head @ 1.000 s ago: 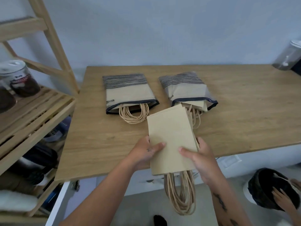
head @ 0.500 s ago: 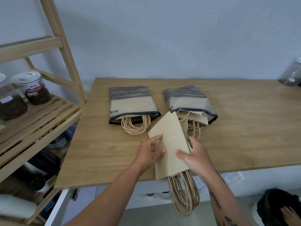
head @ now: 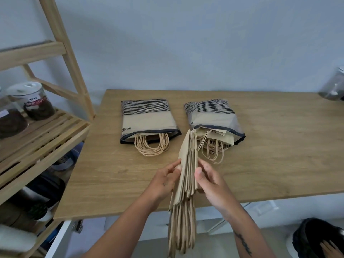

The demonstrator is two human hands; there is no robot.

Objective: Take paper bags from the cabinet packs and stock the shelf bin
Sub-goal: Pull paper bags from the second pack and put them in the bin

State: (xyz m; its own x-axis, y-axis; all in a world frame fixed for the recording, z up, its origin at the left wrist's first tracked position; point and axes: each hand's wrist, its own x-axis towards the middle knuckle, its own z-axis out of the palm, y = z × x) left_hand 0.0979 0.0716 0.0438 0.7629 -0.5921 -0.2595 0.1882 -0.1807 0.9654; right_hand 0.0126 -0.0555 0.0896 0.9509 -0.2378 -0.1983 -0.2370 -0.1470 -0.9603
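I hold a stack of flat brown paper bags (head: 188, 168) on edge over the near side of the wooden table (head: 279, 146). Their twisted paper handles hang down past the table edge. My left hand (head: 165, 180) presses the stack's left face and my right hand (head: 208, 180) grips its right face. Two striped plastic packs lie further back: the left pack (head: 147, 118) looks full, with handles sticking out of its mouth. The right pack (head: 212, 118) is open, with loose bags and handles spilling out just behind the held stack.
A wooden slatted shelf unit (head: 42, 131) stands at the left with lidded jars (head: 35, 101) on it and dark items below. A clear jar (head: 333, 86) sits at the table's far right. Someone else's hand (head: 333, 248) rests on a black round object (head: 314, 237) at bottom right.
The stack of bags has turned from lying flat, face up, to standing on edge between my hands. The view has tilted upward.
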